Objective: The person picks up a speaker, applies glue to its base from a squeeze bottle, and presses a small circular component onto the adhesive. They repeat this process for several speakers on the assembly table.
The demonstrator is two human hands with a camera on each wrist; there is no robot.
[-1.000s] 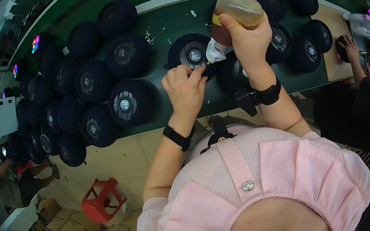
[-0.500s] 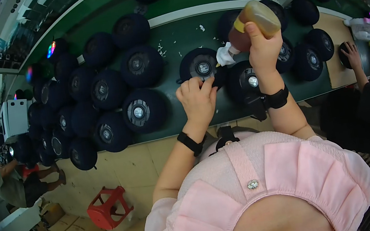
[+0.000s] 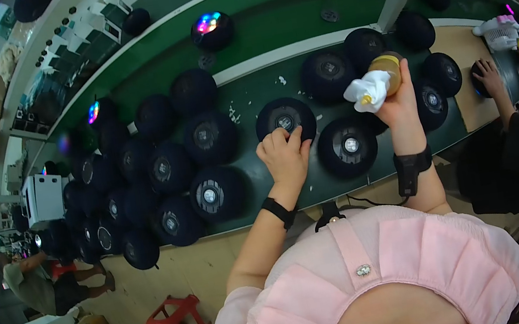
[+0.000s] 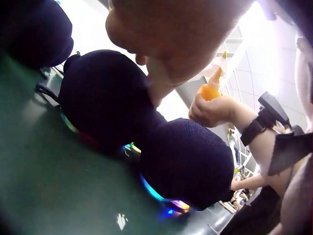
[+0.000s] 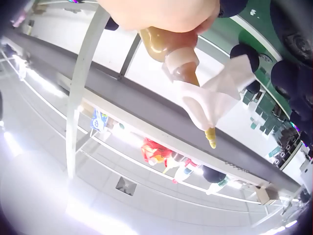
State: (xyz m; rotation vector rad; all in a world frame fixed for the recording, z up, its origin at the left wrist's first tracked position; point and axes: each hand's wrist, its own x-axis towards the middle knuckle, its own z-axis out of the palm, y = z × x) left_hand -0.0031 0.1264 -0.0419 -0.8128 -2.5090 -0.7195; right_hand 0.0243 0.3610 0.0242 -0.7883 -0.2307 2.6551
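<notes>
My left hand (image 3: 282,143) lies curled over the near rim of a round dark blue speaker (image 3: 284,116) on the green belt (image 3: 243,103), fingertips gripping its edge. From the left wrist view, a finger of that hand (image 4: 157,83) reaches down onto the speaker's fabric (image 4: 105,98). My right hand (image 3: 394,92) grips an amber squeeze bottle (image 3: 386,68), lifted and tilted left, with a white cloth (image 3: 362,88) bunched round its nozzle. The right wrist view shows the bottle (image 5: 168,44), the cloth (image 5: 215,100) and the nozzle tip (image 5: 211,143). A second speaker (image 3: 347,145) sits below the bottle.
Several more dark speakers (image 3: 159,171) crowd the belt to the left, some glowing with coloured lights (image 3: 210,24). Another person's hands (image 3: 488,73) work at the far right. A red stool (image 3: 176,323) and cardboard boxes stand on the floor below.
My right hand has raised the bottle off the speaker and swung it up and to the right, its nozzle now pointing left. My left hand stays at the speaker's rim.
</notes>
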